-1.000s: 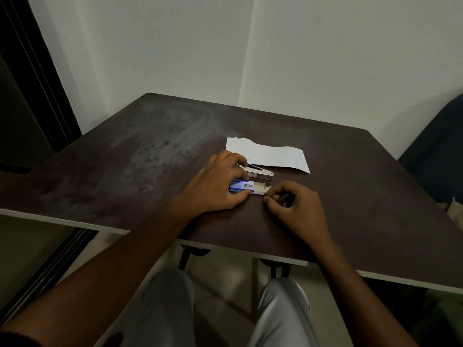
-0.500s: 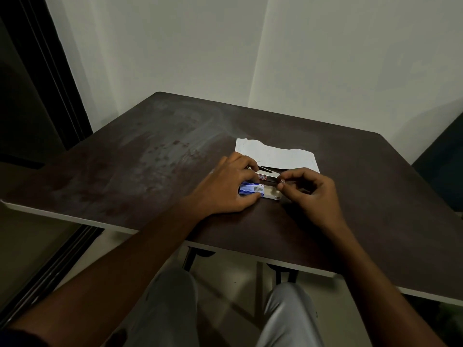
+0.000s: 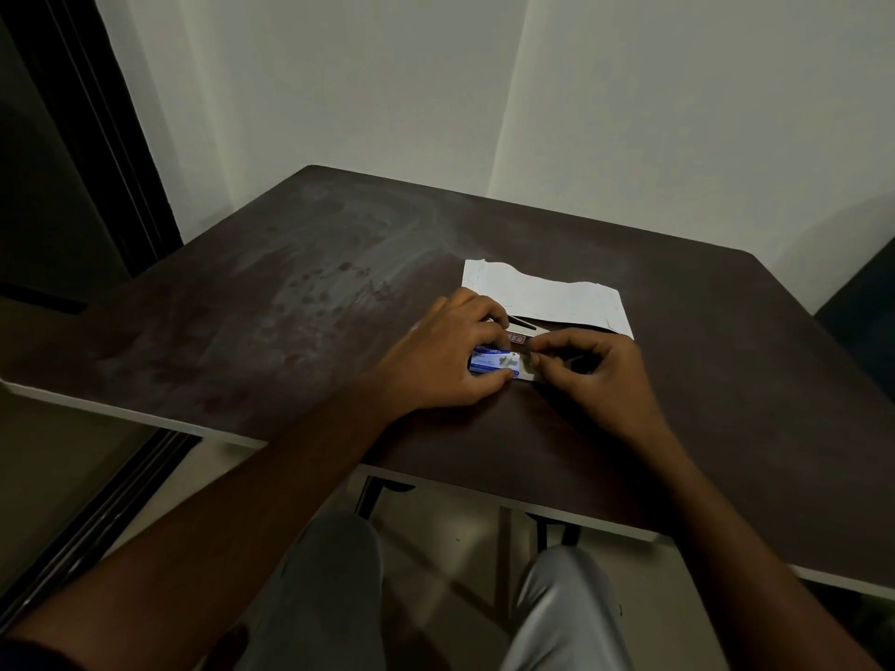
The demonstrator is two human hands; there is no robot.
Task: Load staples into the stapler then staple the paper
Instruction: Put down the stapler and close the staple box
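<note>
Left hand (image 3: 443, 360) clamps small blue-white cardboard staple box (image 3: 493, 363) on dark tabletop (image 3: 290, 302); right hand (image 3: 593, 375) pinches at its open right end (contents unclear), box axis left-right.

matt smudged table (image 3: 300, 302), white paper (image 3: 557, 297)

A dark brown tabletop (image 3: 300, 302) with a pale edge is set into a dimly lit corner of plain white walls (image 3: 339, 89), and a dark door frame (image 3: 111, 138) is seen at left.
</note>
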